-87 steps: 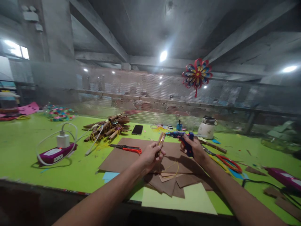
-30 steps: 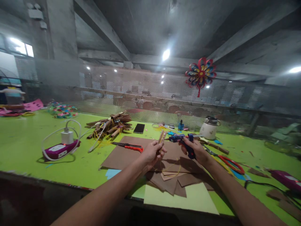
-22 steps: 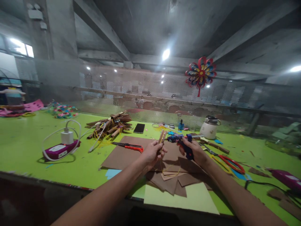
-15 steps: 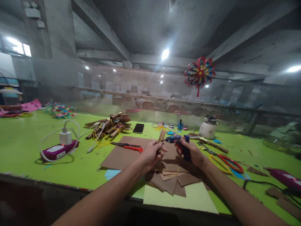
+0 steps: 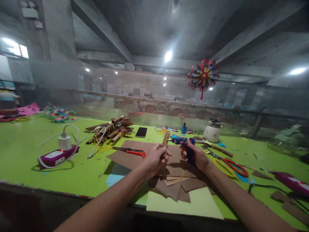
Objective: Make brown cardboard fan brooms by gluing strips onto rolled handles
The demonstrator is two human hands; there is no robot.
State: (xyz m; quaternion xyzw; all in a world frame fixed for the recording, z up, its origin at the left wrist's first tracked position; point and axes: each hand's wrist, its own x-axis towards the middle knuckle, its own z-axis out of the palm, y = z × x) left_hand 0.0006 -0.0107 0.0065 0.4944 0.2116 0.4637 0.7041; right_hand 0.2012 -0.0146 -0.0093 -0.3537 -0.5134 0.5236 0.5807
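My left hand (image 5: 155, 157) is closed on a small brown paper roll (image 5: 165, 139), held upright above brown paper sheets (image 5: 135, 163). Yellow string (image 5: 177, 180) trails below it. A dark blue glue gun (image 5: 187, 149) is gripped in my right hand (image 5: 198, 158), its nozzle pointing left, close to the roll; whether they touch is too small to tell. An orange utility knife (image 5: 134, 151) lies on the sheets left of my left hand. Pale yellow paper (image 5: 200, 206) and light blue paper (image 5: 117, 175) show beneath the brown pieces.
A pile of brown rolls (image 5: 111, 130) and a phone (image 5: 141, 132) lie behind. The purple power strip (image 5: 58, 156) with white cables is at left. Scissors (image 5: 234, 167), a white kettle-like bottle (image 5: 212, 130) and another purple strip (image 5: 291, 183) are at right.
The left edge of the brown sheet has lifted and shifted right, showing more light blue paper. The roll stands slightly more upright, and the glue gun's nozzle sits a little higher.
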